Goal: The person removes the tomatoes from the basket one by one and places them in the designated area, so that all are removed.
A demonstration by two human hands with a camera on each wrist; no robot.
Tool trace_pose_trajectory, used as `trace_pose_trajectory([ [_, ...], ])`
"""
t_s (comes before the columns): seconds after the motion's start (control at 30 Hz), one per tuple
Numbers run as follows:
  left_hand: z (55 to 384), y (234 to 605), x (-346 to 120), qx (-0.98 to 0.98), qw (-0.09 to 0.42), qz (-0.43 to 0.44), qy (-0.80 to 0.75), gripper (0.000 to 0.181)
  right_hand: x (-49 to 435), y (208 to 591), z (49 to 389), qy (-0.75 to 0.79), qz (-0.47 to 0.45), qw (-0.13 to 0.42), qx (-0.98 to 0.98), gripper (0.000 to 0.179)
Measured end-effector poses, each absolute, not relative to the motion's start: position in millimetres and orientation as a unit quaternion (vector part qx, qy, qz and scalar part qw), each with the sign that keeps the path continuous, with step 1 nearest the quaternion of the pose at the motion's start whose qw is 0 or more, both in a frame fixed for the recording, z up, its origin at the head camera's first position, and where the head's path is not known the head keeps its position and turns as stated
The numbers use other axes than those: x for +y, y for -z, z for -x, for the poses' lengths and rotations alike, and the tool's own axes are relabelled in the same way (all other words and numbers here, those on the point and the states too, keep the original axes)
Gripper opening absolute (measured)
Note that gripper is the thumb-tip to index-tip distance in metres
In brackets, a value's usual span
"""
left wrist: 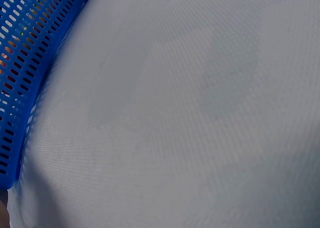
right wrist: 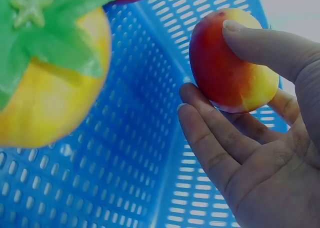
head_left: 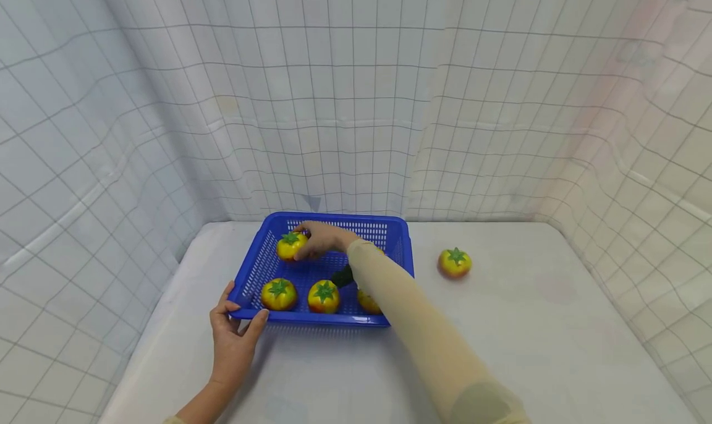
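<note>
My right hand [head_left: 322, 238] reaches into the blue plastic basket [head_left: 334, 318] and pinches a yellow-red tomato [head_left: 290, 247] near the back left corner. In the right wrist view, the thumb lies on one side of that tomato [right wrist: 225, 63] and the fingers on the other. My left hand [head_left: 233, 343] grips the basket's front left corner, thumb on the front rim. Along the front wall inside sit a tomato [head_left: 279, 295], another tomato [head_left: 324, 297] and a third tomato [head_left: 368, 301], partly covered by the right forearm.
A lone tomato [head_left: 454, 262] lies on the white table [head_left: 534, 325] right of the basket. Something dark green [head_left: 343, 277] lies mid-basket, partly hidden by the right sleeve [head_left: 411, 313]. Checked white curtains [head_left: 356, 102] hang behind and at both sides.
</note>
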State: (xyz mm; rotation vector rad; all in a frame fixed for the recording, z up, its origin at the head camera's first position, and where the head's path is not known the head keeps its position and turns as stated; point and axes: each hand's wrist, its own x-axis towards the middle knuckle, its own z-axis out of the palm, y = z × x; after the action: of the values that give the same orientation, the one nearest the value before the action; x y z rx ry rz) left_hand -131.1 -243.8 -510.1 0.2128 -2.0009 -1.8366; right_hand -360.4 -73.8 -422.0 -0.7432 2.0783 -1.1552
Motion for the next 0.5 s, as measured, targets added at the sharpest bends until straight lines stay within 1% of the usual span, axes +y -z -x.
trace_pose_trajectory([
  [0.5, 131.2, 508.5, -241.6, -0.694, 0.221, -0.070, 0.681, 0.046, -36.1, 390.1, 353.1, 0.459, 0.328, 0.307, 0.766, 0.070],
])
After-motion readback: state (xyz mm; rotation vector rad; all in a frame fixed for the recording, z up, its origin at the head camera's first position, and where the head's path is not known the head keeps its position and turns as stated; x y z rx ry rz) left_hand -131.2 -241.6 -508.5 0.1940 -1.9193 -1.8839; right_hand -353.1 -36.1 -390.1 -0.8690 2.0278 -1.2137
